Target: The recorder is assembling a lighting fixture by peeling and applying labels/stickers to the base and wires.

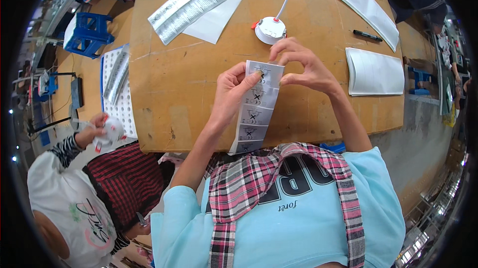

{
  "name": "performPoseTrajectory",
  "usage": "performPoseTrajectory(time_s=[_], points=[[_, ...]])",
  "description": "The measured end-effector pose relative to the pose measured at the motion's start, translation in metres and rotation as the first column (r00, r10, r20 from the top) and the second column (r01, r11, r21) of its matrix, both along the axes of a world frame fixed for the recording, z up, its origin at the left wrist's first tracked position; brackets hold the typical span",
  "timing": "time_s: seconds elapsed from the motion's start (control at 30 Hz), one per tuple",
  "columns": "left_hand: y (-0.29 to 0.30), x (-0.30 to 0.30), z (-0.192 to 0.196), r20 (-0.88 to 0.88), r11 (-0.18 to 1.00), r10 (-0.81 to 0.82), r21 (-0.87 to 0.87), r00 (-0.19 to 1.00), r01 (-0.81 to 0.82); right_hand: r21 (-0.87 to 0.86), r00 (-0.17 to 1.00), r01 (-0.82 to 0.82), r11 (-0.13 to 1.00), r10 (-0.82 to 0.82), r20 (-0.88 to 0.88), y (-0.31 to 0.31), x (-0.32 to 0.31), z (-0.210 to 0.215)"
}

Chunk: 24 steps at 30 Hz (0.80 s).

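A strip of printed white labels (252,115) hangs over the table's near edge toward my apron. My left hand (230,91) grips its upper part, thumb pressed on the front. My right hand (312,70) is bent at the strip's top right corner, with thumb and fingertips closed at that edge; whether a label is coming loose there is too small to tell. Just beyond my right fingertips lies a round white lamp fitting (270,30) with red-orange clips on its side. From it a white cable points away toward the far side.
On the wooden table (174,93) lie printed label sheets (196,1) at far left, white paper stacks (374,71) at right and a black marker (367,35). At left, a co-worker's hand (97,126) holds a similar lamp beside a white perforated tray (127,113). A blue stool (88,35) stands beyond.
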State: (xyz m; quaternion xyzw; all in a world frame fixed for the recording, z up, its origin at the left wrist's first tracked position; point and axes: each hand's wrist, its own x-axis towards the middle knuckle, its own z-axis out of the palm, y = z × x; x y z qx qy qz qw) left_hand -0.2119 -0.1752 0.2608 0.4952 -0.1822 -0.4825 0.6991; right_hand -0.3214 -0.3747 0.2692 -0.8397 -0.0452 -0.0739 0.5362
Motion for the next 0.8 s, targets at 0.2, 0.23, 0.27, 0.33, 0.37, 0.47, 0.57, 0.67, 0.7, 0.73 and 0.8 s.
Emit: performPoseTrajectory(time_s=[0.2,0.23,0.27,0.33,0.37,0.47,0.57,0.67,0.7,0.73,0.8], points=[[0.007,-0.014,0.015,0.047,0.995,0.037,-0.093,0.998,-0.032,-0.093,0.986,-0.017,0.996,0.033,0.165,0.010,-0.009,0.038],[0.010,-0.016,0.019,0.049,0.994,0.038,-0.104,0.998,-0.033,-0.094,0.985,-0.022,0.995,0.038,0.171,0.013,-0.013,0.043],[0.013,-0.020,0.023,0.058,0.994,0.050,-0.104,0.997,-0.044,-0.044,0.997,-0.002,0.999,0.005,0.075,0.017,-0.018,0.049],[0.014,-0.025,0.030,0.078,0.986,0.106,-0.141,0.991,-0.095,0.006,1.000,-0.008,1.000,0.008,0.001,0.021,-0.022,0.058],[0.013,-0.027,0.030,0.094,0.984,0.128,-0.138,0.987,-0.114,-0.024,0.998,0.047,0.999,-0.048,-0.044,0.021,-0.029,0.061],[0.010,-0.035,0.032,0.096,0.979,0.114,-0.180,0.989,-0.096,-0.021,0.980,0.108,0.994,-0.110,-0.166,0.024,-0.044,0.078],[0.008,-0.041,0.030,0.100,0.970,0.127,-0.223,0.987,-0.102,0.027,0.949,0.163,0.986,-0.150,-0.277,0.027,-0.050,0.084],[0.005,-0.044,0.027,0.106,0.971,0.092,-0.231,0.990,-0.065,0.060,0.936,0.208,0.976,-0.180,-0.302,0.028,-0.052,0.085],[0.004,-0.044,0.026,0.095,0.969,0.098,-0.235,0.991,-0.074,0.058,0.934,0.225,0.973,-0.199,-0.296,0.028,-0.052,0.086],[0.001,-0.045,0.025,0.083,0.968,0.104,-0.238,0.991,-0.081,0.054,0.932,0.244,0.968,-0.218,-0.291,0.028,-0.052,0.086],[-0.004,-0.046,0.023,0.080,0.965,0.104,-0.249,0.991,-0.081,0.065,0.922,0.245,0.967,-0.212,-0.325,0.022,-0.052,0.087]])
